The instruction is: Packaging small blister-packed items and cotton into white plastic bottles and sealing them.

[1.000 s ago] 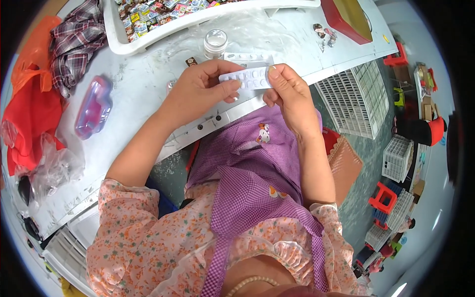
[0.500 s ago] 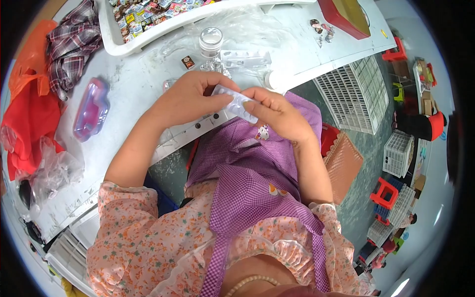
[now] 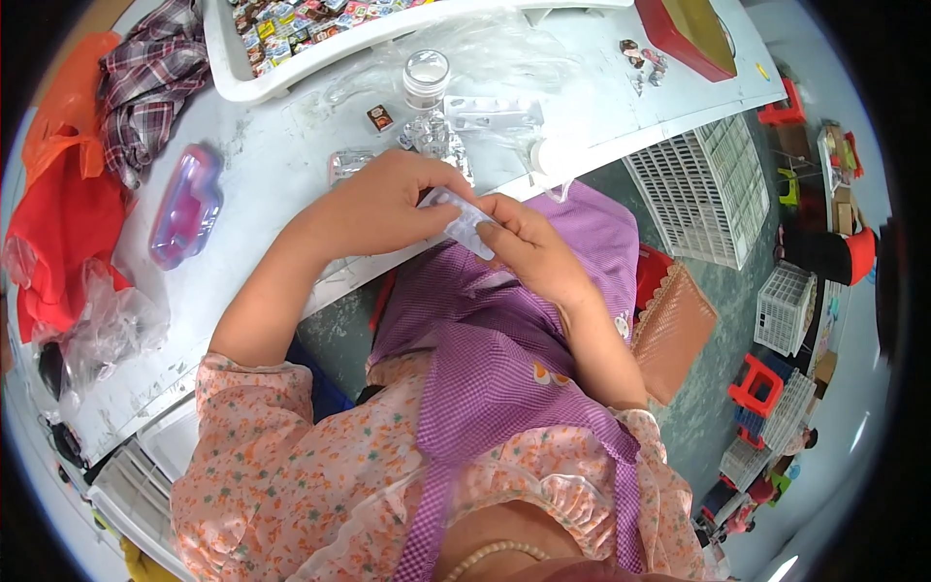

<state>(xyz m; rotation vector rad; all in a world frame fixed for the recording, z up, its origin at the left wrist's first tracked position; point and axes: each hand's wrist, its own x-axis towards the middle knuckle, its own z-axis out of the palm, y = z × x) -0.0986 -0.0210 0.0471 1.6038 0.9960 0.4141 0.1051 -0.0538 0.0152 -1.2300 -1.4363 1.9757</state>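
White and a bit dirty, the worktop (image 3: 262, 189) runs across the room, and a white crate (image 3: 703, 194) stands on the floor (image 3: 698, 320) to the right. At the front edge of the worktop, just over the lap, is a small clear bubble pack (image 3: 465, 230). The left hand (image 3: 383, 199) has a tight grip on its upper left end. The right hand (image 3: 533, 247) pinches its other end, with the thumb on top. Under the hands is a purple checked apron (image 3: 495, 330).

Just past the hands lie some shiny silver packs (image 3: 436, 139). A clear jar (image 3: 427, 73) stands behind them, and a little brown packet (image 3: 379, 118) lies near it. Another clear pack (image 3: 493, 113) is flat to the right of the jar. A round white thing (image 3: 548, 155) sits near the edge.

At the back, a big white tray (image 3: 257, 92) is full of small bright packets (image 3: 301, 24). Far left are a purple case (image 3: 186, 209), a red bag (image 3: 63, 233) and a checked cloth (image 3: 150, 87).
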